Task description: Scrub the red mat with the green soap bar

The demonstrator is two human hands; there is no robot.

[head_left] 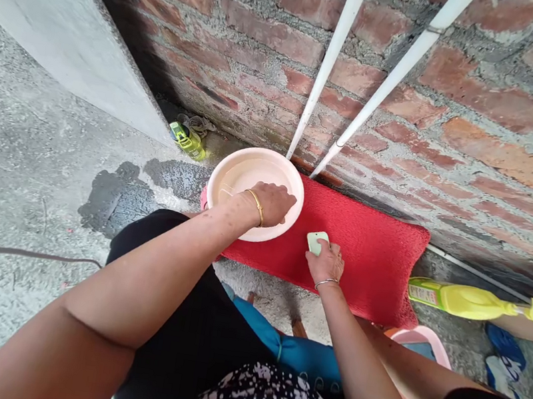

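My left hand [273, 204] is over the right part of a round pale pink basin [246, 236] with water in it. Its fingers are curled downward and their tips are hidden, so whatever they may hold does not show. A gold bangle circles that wrist. On the red cloth [365, 242], to the right of the basin, my right hand [328, 263] grips a pale green rounded block [315, 241], thumb on top. I cannot make out its exact kind. The basin stands at the left end of the cloth.
Two white pipes [390, 87] run down the brick wall [281, 40] behind the cloth. A yellow spray bottle [470, 302] lies at the right, near a pink tub [436, 341] and blue-and-white shoes [504, 362]. A green bottle [188, 142] stands left, beside wet floor [117, 199].
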